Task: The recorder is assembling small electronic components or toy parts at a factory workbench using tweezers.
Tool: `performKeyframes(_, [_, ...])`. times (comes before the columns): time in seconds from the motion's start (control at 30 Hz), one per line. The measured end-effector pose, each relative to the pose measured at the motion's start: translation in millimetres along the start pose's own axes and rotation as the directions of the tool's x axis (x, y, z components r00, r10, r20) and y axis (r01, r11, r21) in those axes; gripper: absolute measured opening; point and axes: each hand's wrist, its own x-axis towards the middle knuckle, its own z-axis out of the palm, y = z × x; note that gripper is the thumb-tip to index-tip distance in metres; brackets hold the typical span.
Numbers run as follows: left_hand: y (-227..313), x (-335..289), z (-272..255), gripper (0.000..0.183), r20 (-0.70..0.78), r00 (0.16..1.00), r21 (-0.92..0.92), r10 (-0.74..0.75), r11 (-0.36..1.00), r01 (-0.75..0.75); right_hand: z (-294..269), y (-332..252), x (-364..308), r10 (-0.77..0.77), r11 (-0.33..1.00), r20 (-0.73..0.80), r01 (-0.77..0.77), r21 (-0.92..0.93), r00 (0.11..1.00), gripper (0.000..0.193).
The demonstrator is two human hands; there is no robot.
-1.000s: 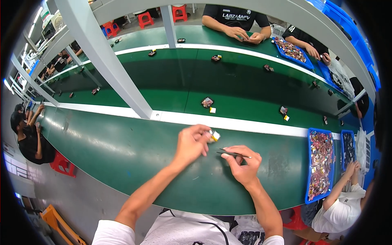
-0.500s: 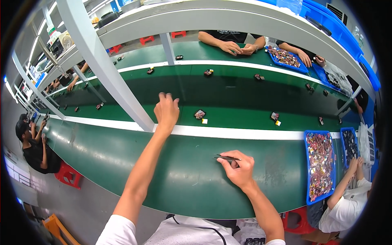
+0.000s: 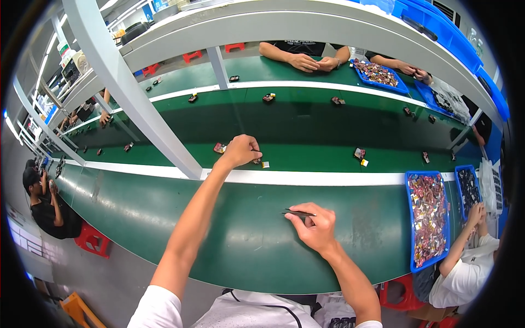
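My left hand (image 3: 240, 151) reaches over the front rail onto the green strip behind it. Its fingers are pinched down on a small dark component (image 3: 257, 160) lying there, partly hidden by the fingertips. Beside that component is a white tag (image 3: 266, 164). A small red-and-black component (image 3: 220, 148) lies just left of the hand. Over the near green bench, my right hand (image 3: 317, 221) is closed around black tweezers (image 3: 298, 212). The tweezers' tips point left and touch nothing.
Blue trays (image 3: 429, 262) of small parts stand at the right, by a co-worker's hands (image 3: 477, 213). Several similar components (image 3: 360, 154) lie spaced along the strip. A white post (image 3: 134, 98) rises left of my left arm; a shelf (image 3: 306, 27) crosses above.
My left hand has moved right and closed at the small component. The red-and-black component now shows to its left. The other components sit slightly farther left in view; my right hand barely moved.
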Motion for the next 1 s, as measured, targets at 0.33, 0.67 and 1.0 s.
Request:
performKeyframes(0.33, [4.6,-46.5,-7.1,0.014,-0.041,0.989,-0.367,-0.142,0.923,0.117,2.3,-5.2,-1.2,0.073,0.996,0.015,-0.074,0.056,0.997,0.015])
performKeyframes(0.67, [63.1,-149.0,45.2,0.015,0.011,0.986,-0.735,-0.165,0.667,0.12,-8.1,2.9,1.6,0.453,0.769,0.06,-0.424,0.478,0.89,0.013])
performKeyframes(1.0, [68.4,-162.9,77.1,0.008,-0.198,0.976,-0.733,-0.087,0.675,-0.088,-1.9,4.1,-4.0,0.317,0.934,0.03,-0.317,0.163,0.948,0.013])
